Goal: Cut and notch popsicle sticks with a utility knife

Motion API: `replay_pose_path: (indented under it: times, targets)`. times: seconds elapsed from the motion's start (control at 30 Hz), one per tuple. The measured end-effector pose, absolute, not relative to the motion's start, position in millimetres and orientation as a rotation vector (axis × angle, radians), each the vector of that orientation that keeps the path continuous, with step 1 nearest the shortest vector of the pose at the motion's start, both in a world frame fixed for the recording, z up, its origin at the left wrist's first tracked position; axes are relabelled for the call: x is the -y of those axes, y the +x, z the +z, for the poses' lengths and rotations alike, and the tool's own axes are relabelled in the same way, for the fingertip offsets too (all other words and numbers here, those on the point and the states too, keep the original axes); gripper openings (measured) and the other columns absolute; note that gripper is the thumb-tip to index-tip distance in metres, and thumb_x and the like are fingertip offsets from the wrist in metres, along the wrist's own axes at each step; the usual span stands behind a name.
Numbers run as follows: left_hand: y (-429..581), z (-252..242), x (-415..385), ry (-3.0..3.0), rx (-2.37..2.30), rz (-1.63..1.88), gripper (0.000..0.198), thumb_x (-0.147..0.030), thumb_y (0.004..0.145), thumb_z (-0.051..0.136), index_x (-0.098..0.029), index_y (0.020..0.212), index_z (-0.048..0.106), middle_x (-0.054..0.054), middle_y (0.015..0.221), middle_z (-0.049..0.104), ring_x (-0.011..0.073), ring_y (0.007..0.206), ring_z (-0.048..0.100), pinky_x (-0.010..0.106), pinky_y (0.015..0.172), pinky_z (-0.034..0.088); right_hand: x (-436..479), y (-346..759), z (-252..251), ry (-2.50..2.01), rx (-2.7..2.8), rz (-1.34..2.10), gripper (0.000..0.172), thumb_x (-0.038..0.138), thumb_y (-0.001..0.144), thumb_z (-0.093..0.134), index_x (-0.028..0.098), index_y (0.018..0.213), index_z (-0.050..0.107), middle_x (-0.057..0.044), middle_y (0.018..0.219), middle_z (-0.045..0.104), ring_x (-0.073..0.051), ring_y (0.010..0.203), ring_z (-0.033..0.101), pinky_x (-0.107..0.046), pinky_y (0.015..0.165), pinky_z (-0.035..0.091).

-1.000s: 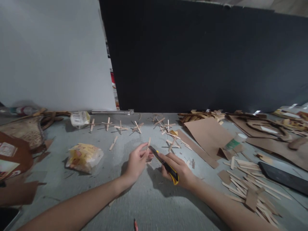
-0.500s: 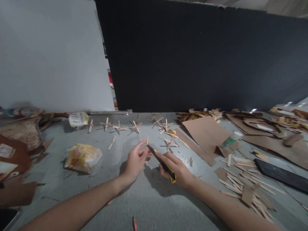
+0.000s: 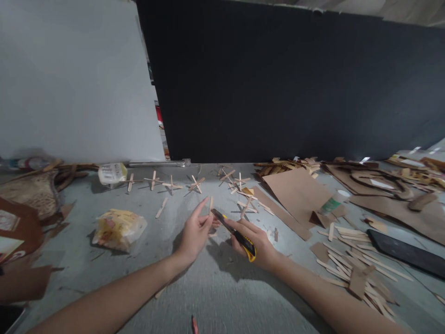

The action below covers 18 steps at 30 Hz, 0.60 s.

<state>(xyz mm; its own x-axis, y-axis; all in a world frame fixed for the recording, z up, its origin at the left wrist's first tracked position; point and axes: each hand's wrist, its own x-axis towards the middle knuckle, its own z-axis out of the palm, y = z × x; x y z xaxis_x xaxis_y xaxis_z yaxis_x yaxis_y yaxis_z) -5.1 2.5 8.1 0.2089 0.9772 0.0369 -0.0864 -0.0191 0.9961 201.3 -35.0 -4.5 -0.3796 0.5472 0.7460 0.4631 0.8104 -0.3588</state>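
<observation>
Between the fingers of my left hand [image 3: 196,232] a wooden craft stick [image 3: 211,204] stands upright, its lower end hidden by the fingertips. My right hand [image 3: 255,243] is closed around a yellow and black utility knife [image 3: 239,236], whose tip points up and left at the stick. The blade end lies against or very close to the stick; I cannot tell if it touches. Beyond my hands, several crossed-stick pieces [image 3: 195,183] stand in a row on the grey table [image 3: 222,297]. A single loose craft stick [image 3: 161,208] lies to the left of them.
Left stands a plastic bag [image 3: 118,229] with yellow contents; behind it is a small labelled tub [image 3: 112,174]. Brown cardboard [image 3: 295,195], a green-and-white bottle [image 3: 334,202], a pile of craft sticks [image 3: 347,264] and a black phone [image 3: 408,255] lie right. A black panel [image 3: 295,83] rises behind.
The knife has shifted very slightly up along the stick, with its handle end a little higher. The left index finger has straightened away from the stick. Otherwise both hands keep their places.
</observation>
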Motion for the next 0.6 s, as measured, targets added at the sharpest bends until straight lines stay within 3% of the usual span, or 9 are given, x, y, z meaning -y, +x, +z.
replay_pose_path:
  times: [0.2,0.37,0.6]
  targets:
    - [-4.7,8.7,-1.3,1.261,-0.98,1.1,0.092,-0.06,0.086,0.078,-0.019,0.161,0.045,0.008,0.094,0.082,0.0246,0.087,0.08,0.028,0.066,0.063,36.7,201.2,-1.4,-0.758,2.01,0.138,0.042,0.01,0.098,0.063,0.02,0.139,0.062,-0.004,0.088,0.069,-0.015,0.071,0.069,-0.024,0.067,0.059]
    - [-3.4,7.3,-1.4,1.288,-0.986,1.111,0.082,-0.066,0.083,0.077,-0.013,0.143,0.062,0.012,0.094,0.081,0.0259,0.087,0.08,0.028,0.064,0.063,37.5,201.2,2.1,-0.744,1.976,0.167,0.04,0.01,0.098,0.059,0.021,0.137,0.063,-0.005,0.091,0.075,-0.016,0.073,0.073,-0.026,0.07,0.061]
    - [-3.4,7.3,-2.0,1.292,-1.004,1.115,0.085,-0.069,0.081,0.079,-0.014,0.143,0.06,0.013,0.097,0.082,0.0267,0.088,0.08,0.029,0.064,0.063,35.1,202.4,-2.7,-0.742,1.978,0.172,0.046,0.017,0.099,0.066,0.027,0.144,0.061,-0.007,0.098,0.081,-0.02,0.079,0.079,-0.03,0.072,0.066]
